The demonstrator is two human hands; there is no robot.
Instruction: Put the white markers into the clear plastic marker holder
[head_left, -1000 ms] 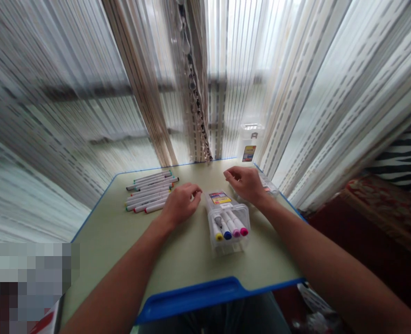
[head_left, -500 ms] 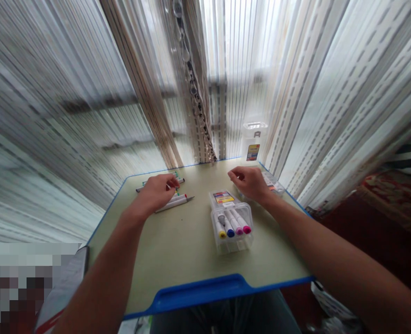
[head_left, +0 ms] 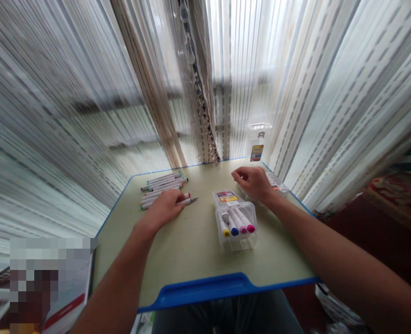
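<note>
My left hand (head_left: 166,205) lies low over the left part of the table, its thumb and fingers closed about a white marker (head_left: 190,201) with a thin grey tip. Just behind, several white markers (head_left: 165,177) with coloured ends lie side by side. An open clear plastic case (head_left: 238,243) stands in front of me, holding several markers with yellow, blue, violet and pink ends and a grey-tipped piece. Loosely curled, my right hand (head_left: 256,182) rests behind that case, with nothing visible in its fingers. Its wrist partly hides a second clear case (head_left: 278,183).
The pale green table (head_left: 191,250) has a blue rim (head_left: 205,286) with a shallow front tray. The second case's raised lid (head_left: 257,141) stands at the back right, before striped string curtains (head_left: 149,83). A flat grey-edged object is at the left, partly pixelated.
My left hand has come down and nearer from above the rear markers, uncovering them, and closed on the grey-tipped marker. My right hand stays curled in place. The view has shifted slightly.
</note>
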